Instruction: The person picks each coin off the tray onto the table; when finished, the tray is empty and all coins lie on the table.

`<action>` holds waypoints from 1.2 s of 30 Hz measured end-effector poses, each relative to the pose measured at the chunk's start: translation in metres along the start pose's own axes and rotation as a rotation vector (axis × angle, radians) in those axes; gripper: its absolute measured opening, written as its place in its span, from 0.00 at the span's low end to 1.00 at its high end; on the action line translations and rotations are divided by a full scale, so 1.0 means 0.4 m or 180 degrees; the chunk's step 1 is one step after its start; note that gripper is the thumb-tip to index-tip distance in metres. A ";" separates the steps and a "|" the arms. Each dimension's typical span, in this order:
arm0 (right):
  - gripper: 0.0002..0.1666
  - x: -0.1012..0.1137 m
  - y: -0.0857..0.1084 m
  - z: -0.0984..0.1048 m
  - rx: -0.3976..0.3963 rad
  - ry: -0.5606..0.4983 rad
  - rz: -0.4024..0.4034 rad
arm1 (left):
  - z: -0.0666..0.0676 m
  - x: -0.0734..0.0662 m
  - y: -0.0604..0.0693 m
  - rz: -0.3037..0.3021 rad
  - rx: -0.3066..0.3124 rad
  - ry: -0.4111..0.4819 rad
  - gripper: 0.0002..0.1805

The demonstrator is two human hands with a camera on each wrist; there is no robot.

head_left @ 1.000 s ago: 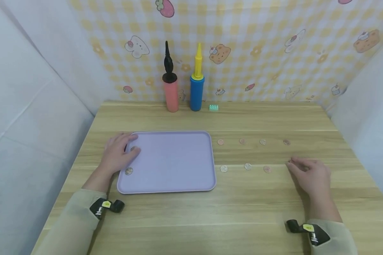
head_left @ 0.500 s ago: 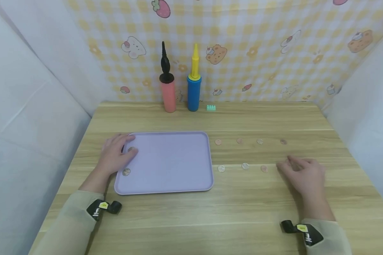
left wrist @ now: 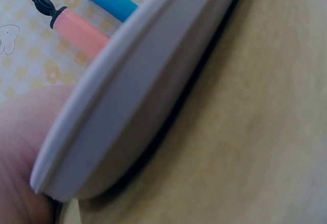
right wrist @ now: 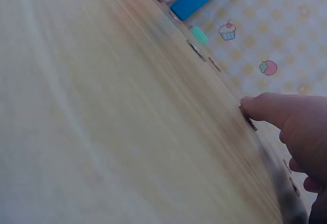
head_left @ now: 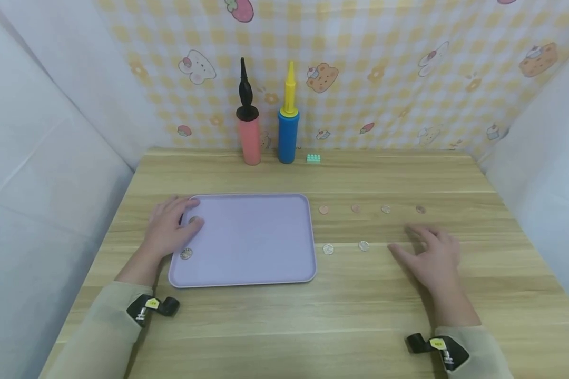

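Note:
My left hand (head_left: pixel 167 229) rests on the left end of a lilac tray (head_left: pixel 251 239), its thumb and index finger spread over the rim. One coin (head_left: pixel 186 253) lies on the tray near the wrist; another coin (head_left: pixel 193 219) is partly covered by the thumb. My right hand (head_left: pixel 431 256) is low over the table, thumb and index finger apart. In the right wrist view the thumb meets the edge of a coin (right wrist: pixel 248 119), which the hand hides in the head view. Two silvery coins, one here (head_left: pixel 329 249) and one here (head_left: pixel 363 246), lie between that hand and the tray.
Behind them runs a row of several coins (head_left: pixel 385 209) on the wooden table (head_left: pixel 284 326). At the back stand a pink-and-black hand pump (head_left: pixel 251 139), a blue-and-yellow hand pump (head_left: pixel 287 137) and a small mint toy brick (head_left: pixel 313 158). A checked cloth (head_left: pixel 360 68) hangs behind.
My right hand has moved left along the front row, its thumb and index finger spreading, and now covers the reddish coin there. My left hand has stayed on the tray.

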State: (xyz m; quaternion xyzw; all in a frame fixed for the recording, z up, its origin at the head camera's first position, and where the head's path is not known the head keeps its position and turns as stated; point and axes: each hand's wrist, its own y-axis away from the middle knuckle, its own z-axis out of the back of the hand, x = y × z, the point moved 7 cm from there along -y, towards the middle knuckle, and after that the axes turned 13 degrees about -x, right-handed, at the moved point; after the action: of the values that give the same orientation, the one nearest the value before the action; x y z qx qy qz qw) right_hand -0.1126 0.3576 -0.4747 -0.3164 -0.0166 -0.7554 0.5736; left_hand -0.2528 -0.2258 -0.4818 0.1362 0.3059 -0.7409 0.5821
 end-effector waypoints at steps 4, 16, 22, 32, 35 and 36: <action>0.42 0.000 -0.004 -0.002 -0.0094 -0.0043 0.0020 | 0.001 0.000 0.002 0.0004 -0.0006 -0.0001 0.32; 0.26 0.156 0.012 -0.045 -0.1170 -0.0554 0.1130 | 0.002 -0.001 0.004 0.0013 -0.0021 0.0019 0.32; 0.22 0.301 0.032 -0.128 -0.1041 -0.0753 0.1310 | 0.003 0.000 0.002 -0.0004 -0.0038 -0.0006 0.32; 0.19 0.515 0.059 -0.231 -0.0741 -0.1000 0.1687 | -0.001 0.003 0.001 0.0015 -0.0091 -0.0064 0.30; 0.18 0.566 0.071 -0.246 -0.0664 -0.0876 0.1795 | -0.003 0.006 0.002 0.0049 -0.0082 -0.0078 0.30; 0.18 0.583 0.076 -0.249 -0.0651 -0.0833 0.1850 | -0.001 0.007 0.002 0.0060 -0.0076 -0.0078 0.31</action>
State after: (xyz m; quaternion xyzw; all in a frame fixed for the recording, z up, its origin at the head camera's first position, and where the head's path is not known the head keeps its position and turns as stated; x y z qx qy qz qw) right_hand -0.1648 0.1089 -0.4485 -0.4581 0.0767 -0.5108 0.7234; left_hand -0.2527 -0.2278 -0.4841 0.1231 0.3063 -0.7333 0.5944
